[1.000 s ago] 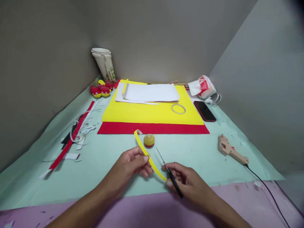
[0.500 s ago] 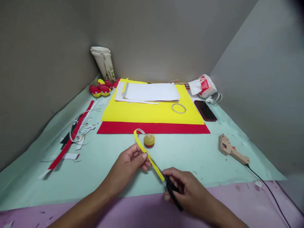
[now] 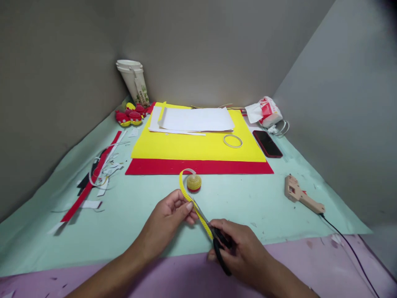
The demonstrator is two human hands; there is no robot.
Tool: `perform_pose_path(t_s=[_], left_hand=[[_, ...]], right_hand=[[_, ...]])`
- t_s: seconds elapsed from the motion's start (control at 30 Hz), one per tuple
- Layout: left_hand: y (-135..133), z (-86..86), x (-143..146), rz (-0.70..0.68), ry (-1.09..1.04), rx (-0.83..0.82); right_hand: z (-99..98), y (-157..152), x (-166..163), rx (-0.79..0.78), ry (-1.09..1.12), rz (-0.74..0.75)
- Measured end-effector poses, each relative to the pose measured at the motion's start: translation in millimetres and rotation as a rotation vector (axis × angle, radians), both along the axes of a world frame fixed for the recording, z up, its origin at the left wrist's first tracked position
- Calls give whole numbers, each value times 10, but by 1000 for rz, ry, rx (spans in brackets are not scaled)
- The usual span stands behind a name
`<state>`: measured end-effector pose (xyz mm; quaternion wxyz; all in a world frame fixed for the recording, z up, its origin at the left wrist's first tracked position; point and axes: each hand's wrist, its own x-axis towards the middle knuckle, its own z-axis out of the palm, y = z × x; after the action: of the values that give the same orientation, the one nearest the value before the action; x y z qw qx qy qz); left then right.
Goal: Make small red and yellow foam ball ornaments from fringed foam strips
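Observation:
My left hand pinches a narrow yellow corrugated paper strip between thumb and fingers, a little above the table. The strip's far end curls over with a white underside. My right hand grips black-handled scissors, whose blades run along the strip's near end. A small yellow and red round piece sits on the mint sheet just beyond the strip.
Yellow paper sheet lies on a red sheet, with white papers and a tape ring on top. Glue gun with cord at right, phone, tissue pack, cup, red toys, paper scraps left.
The scissors have closed in along the yellow strip's near end and my right hand has shifted slightly left. The strip's far end has curled further over.

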<state>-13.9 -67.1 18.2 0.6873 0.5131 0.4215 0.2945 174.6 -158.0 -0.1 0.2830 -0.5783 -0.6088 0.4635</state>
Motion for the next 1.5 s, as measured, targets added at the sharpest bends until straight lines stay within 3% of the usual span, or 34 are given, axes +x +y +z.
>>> perform_pose_path(t_s=[0.37, 0.53, 0.7, 0.8, 1.1, 1.27, 1.5], left_hand=[[-12, 30, -12, -2, 5, 20], [-10, 38, -15, -5, 10, 21], [-29, 50, -4, -48, -3, 5], [-91, 40, 32, -101, -14, 14], [-193, 39, 56, -190, -74, 3], [-80, 151, -20, -43, -57, 28], [19, 165, -107, 76, -75, 52]], right_hand=[[-44, 2, 1, 177, -149, 32], [-49, 10, 9, 145, -116, 30], [-39, 19, 8, 41, 48, -223], [-58, 20, -7, -16, 162, -294], [-61, 8, -95, -88, 173, -181], [-45, -2, -69, -120, 100, -66], [77, -25, -20, -133, 43, 48]])
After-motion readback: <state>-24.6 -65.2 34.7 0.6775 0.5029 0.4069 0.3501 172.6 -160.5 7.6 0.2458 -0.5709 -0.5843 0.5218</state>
